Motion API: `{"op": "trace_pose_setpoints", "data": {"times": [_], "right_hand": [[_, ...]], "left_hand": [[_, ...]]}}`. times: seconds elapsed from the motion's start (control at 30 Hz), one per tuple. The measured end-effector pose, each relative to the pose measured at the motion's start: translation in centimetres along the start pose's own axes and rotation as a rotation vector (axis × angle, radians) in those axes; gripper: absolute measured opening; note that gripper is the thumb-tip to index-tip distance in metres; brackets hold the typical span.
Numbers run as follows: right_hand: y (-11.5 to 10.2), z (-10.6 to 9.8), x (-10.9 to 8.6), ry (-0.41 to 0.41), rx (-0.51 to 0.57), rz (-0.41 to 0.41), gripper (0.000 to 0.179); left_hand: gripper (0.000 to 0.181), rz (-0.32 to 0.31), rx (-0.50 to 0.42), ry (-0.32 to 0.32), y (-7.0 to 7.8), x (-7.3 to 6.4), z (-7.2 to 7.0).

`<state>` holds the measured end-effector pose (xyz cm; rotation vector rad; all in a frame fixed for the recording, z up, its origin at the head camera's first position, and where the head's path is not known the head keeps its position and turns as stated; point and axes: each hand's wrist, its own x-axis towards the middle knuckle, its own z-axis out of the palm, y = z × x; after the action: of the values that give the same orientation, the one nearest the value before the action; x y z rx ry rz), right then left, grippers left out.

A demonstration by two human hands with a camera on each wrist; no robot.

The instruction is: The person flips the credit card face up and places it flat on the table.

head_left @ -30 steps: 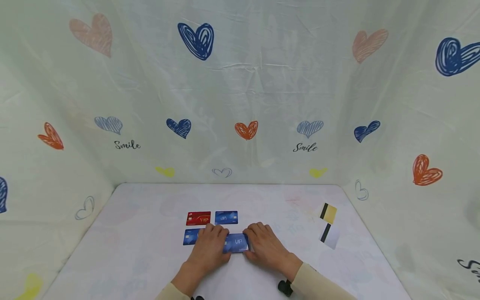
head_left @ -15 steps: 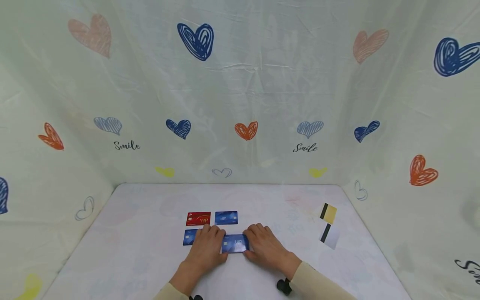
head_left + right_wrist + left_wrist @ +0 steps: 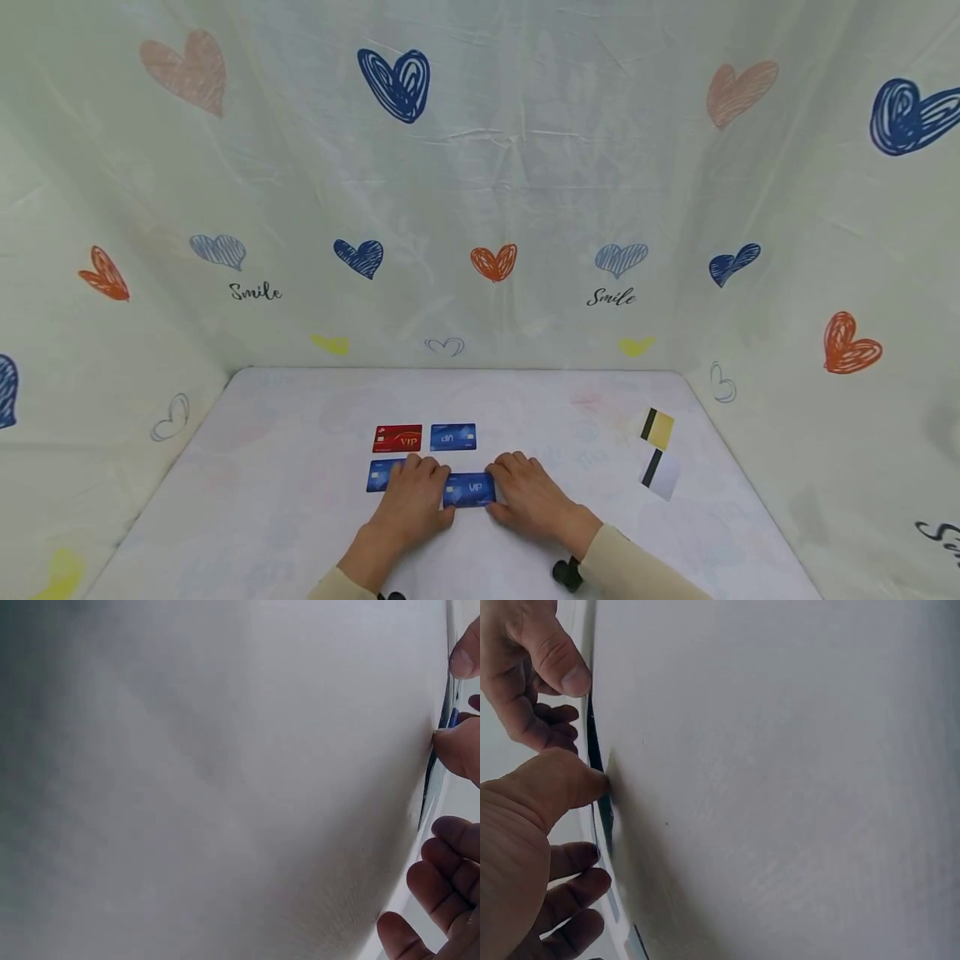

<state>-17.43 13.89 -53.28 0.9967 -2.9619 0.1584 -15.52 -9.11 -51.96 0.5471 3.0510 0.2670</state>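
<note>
A blue card marked VIP (image 3: 469, 491) is held between my two hands low over the white table. My left hand (image 3: 414, 496) pinches its left end, and my right hand (image 3: 532, 500) pinches the right end. In the left wrist view the card shows only as a thin dark edge (image 3: 594, 742) beside the thumbs. Behind the left hand lies another blue card (image 3: 381, 475), partly covered by the fingers. Farther back are a red VIP card (image 3: 397, 438) and a blue card (image 3: 453, 437) with its lettering upside down.
Toward the right side of the white table (image 3: 300, 517) lie a gold card (image 3: 660, 430) and a silvery white card (image 3: 663, 477), both with a dark stripe. A pale curtain (image 3: 480, 167) printed with hearts encloses the table at the back and sides.
The left hand has shifted slightly left along the held blue card, uncovering more of its left end. The card's far edge looks a little lower now. The right hand has barely moved.
</note>
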Motion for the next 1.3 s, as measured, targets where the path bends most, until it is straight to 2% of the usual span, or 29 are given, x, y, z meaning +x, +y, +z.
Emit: {"op": "trace_pose_setpoints", "data": {"times": [0.13, 0.2, 0.37, 0.5, 0.7, 1.0, 1.3], "right_hand": [[-0.5, -0.1, -0.6, -0.035, -0.033, -0.021, 0.052], [-0.9, -0.3, -1.1, -0.049, -0.065, -0.047, 0.050], [-1.6, -0.5, -2.4, -0.031, -0.169, -0.138, 0.043], [-1.9, -0.7, -2.7, -0.022, -0.213, -0.172, 0.043], [-2.3, -0.6, -2.3, -0.060, -0.205, -0.149, 0.048], [-2.8, -0.1, -0.6, -0.103, -0.163, -0.108, 0.051], [-2.9, -0.2, 0.4, -0.161, -0.113, -0.056, 0.054]], "left_hand": [[0.061, -0.007, -0.017, -0.005, 0.5, -0.5, 0.1], [0.059, 0.013, -0.008, -0.022, 1.0, -0.8, 0.1], [0.057, 0.095, 0.008, -0.117, 2.2, -1.8, 0.4], [0.064, 0.098, -0.022, -0.176, 2.7, -2.3, 0.5], [0.073, 0.063, -0.012, -0.194, 2.5, -2.4, 0.5], [0.085, -0.002, -0.021, -0.205, 1.7, -2.1, 0.5], [0.093, 0.013, -0.001, -0.182, 1.1, -1.8, 0.6]]}}
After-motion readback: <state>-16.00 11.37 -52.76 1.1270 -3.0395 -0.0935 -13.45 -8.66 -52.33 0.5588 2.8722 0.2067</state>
